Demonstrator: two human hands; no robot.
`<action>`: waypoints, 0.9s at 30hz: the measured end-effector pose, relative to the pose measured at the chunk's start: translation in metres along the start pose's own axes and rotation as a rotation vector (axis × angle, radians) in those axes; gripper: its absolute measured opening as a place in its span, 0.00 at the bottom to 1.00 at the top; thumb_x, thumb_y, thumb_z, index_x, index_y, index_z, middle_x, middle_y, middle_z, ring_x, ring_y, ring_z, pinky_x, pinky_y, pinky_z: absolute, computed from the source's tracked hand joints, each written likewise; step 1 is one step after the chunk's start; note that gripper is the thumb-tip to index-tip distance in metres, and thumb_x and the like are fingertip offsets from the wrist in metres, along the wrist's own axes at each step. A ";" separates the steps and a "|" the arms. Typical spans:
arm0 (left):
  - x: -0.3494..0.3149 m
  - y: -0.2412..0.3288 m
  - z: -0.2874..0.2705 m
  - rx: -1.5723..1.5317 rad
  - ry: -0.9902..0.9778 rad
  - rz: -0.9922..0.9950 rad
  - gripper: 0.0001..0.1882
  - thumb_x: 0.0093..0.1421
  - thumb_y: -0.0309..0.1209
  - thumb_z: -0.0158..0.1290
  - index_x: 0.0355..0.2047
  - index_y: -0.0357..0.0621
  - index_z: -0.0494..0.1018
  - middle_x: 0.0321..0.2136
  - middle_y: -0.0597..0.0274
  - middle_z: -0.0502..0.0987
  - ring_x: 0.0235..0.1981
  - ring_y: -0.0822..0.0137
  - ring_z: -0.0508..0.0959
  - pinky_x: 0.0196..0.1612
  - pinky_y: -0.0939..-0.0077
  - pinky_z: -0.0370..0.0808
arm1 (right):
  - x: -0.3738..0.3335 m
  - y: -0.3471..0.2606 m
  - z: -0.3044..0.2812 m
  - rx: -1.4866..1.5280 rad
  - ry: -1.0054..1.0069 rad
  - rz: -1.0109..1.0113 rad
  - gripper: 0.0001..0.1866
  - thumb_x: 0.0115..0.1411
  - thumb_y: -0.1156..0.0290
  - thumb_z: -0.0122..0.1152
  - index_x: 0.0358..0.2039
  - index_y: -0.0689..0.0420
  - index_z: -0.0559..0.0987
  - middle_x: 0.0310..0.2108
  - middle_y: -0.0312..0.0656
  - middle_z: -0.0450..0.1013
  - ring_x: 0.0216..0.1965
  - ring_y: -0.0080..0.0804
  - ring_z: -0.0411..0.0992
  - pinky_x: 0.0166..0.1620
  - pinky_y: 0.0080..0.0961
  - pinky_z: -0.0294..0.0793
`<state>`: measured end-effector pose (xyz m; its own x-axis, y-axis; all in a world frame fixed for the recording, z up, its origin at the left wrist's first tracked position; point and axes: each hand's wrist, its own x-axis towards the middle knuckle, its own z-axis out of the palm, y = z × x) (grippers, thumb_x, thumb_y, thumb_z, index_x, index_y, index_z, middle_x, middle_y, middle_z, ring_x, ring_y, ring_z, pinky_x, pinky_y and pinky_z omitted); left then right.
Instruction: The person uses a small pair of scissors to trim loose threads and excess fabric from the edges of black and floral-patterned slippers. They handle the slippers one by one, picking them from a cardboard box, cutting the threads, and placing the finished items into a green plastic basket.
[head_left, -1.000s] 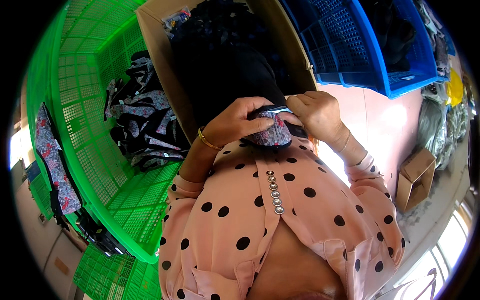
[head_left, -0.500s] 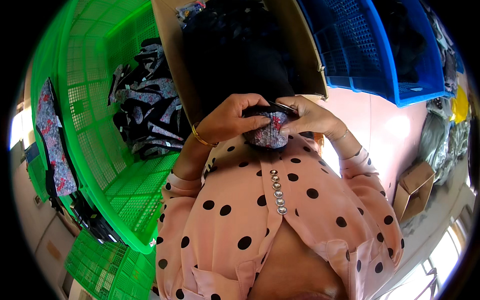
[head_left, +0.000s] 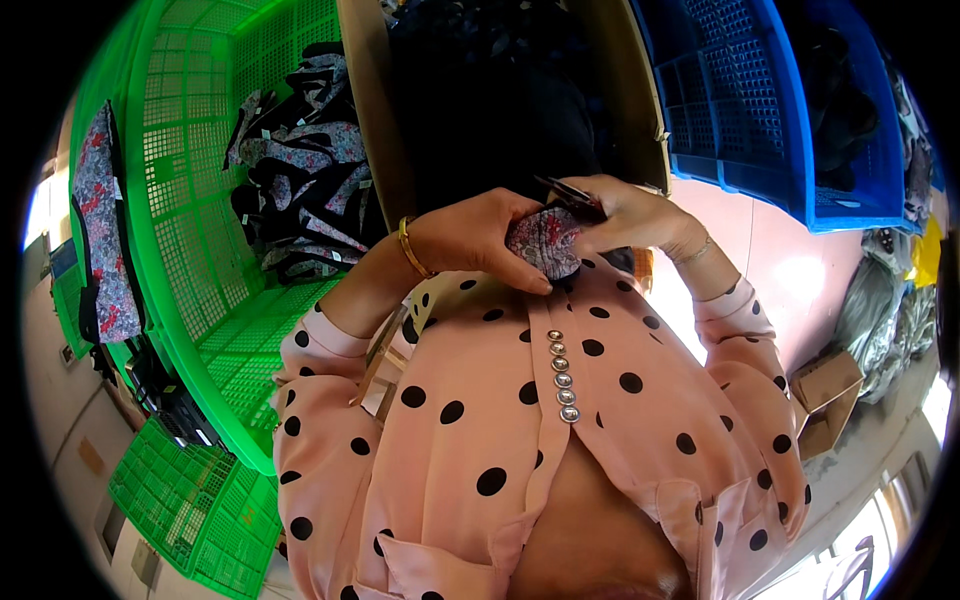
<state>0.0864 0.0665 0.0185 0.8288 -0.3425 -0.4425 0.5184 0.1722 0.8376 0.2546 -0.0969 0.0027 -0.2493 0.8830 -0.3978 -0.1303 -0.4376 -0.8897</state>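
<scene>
A floral fabric piece [head_left: 543, 243], grey with red flowers and dark edging, is bunched between my two hands in front of my chest. My left hand [head_left: 478, 238] is closed on its left side, the thumb lying along the lower edge. My right hand [head_left: 640, 218] pinches its right side with the thumb. Between the fingers of that same hand is a slim dark metal tool with pointed blades, apparently thread snips [head_left: 568, 190]; the palm hides its rest. Beyond the hands, a cardboard box [head_left: 362, 110] holds a heap of black cloth [head_left: 490, 130].
At left stands a big green plastic crate [head_left: 185, 200] with several black and floral pieces [head_left: 310, 190] inside. One floral strip [head_left: 105, 240] hangs over its outer rim. A blue crate [head_left: 735, 110] stands at far right. Lower right are a small open carton [head_left: 828, 400] and plastic-wrapped bundles [head_left: 885, 300].
My left hand has slid lower around the fabric, its thumb now at the bottom edge. The fabric has turned, and the tool's tips have risen in my right hand. My view has shifted slightly.
</scene>
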 end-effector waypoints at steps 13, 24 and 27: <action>0.008 -0.011 -0.024 0.239 0.513 0.212 0.13 0.48 0.17 0.61 0.35 0.37 0.73 0.28 0.68 0.76 0.31 0.82 0.73 0.34 0.84 0.72 | 0.019 -0.001 0.008 -0.596 0.472 -0.149 0.15 0.55 0.64 0.69 0.36 0.58 0.75 0.26 0.40 0.76 0.27 0.32 0.75 0.31 0.27 0.73; 0.043 -0.056 -0.029 0.839 0.895 0.508 0.14 0.46 0.16 0.57 0.30 0.41 0.66 0.24 0.56 0.71 0.24 0.58 0.74 0.29 0.72 0.71 | 0.010 0.018 -0.001 -1.023 0.595 -0.141 0.13 0.52 0.66 0.68 0.34 0.54 0.74 0.18 0.42 0.73 0.22 0.41 0.75 0.25 0.30 0.71; 0.028 -0.053 -0.035 0.588 0.638 0.524 0.13 0.47 0.15 0.56 0.33 0.39 0.68 0.26 0.55 0.70 0.25 0.62 0.70 0.31 0.77 0.70 | 0.008 0.037 -0.003 -1.233 0.702 -0.196 0.14 0.48 0.72 0.67 0.34 0.55 0.71 0.17 0.42 0.71 0.21 0.41 0.73 0.25 0.30 0.71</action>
<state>0.0892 0.0798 -0.0496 0.9691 0.2330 0.0814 0.0141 -0.3817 0.9242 0.2507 -0.1054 -0.0337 0.2395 0.9697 0.0489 0.8856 -0.1975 -0.4204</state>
